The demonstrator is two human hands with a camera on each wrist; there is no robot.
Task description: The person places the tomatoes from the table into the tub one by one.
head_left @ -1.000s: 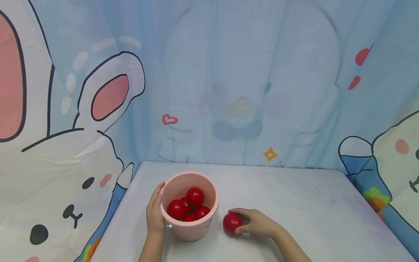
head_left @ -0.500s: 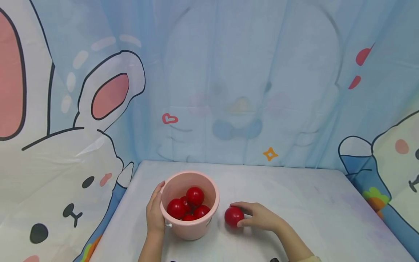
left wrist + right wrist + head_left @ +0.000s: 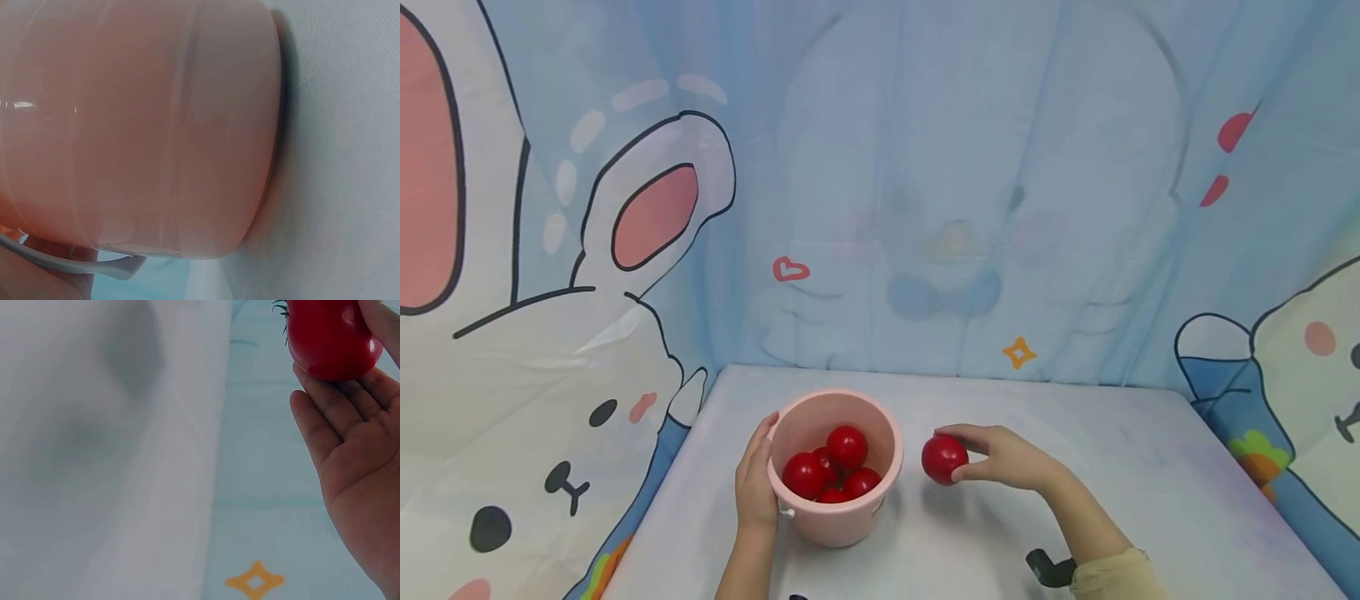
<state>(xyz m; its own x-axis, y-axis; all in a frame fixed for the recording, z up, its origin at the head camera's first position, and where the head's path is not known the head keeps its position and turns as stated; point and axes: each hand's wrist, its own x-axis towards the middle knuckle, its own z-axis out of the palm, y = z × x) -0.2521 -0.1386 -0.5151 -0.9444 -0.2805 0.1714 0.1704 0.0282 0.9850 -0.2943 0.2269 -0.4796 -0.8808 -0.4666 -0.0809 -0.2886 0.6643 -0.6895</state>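
In the head view a pink bucket (image 3: 838,527) stands upright on the table, with several red tomatoes (image 3: 847,447) inside. My left hand (image 3: 756,492) rests against the bucket's left side, its fingers laid along the outer wall. The left wrist view shows the bucket's wall (image 3: 137,125) close up, with the pale handle (image 3: 75,264) beside part of the hand. To the right of the bucket, my right hand (image 3: 1007,458) pinches another red tomato (image 3: 944,459) above the table. Green sepals on this tomato (image 3: 331,337) show in the right wrist view.
A white cloth covers the table (image 3: 1075,433). Behind it hangs a light blue curtain (image 3: 955,167) printed with cartoon figures, and a rabbit print (image 3: 587,400) fills the left side. A black device (image 3: 1049,570) sits at my right wrist.
My right hand has lifted the tomato off the table, moving it away from me and slightly right. My left hand and the bucket have stayed in place.
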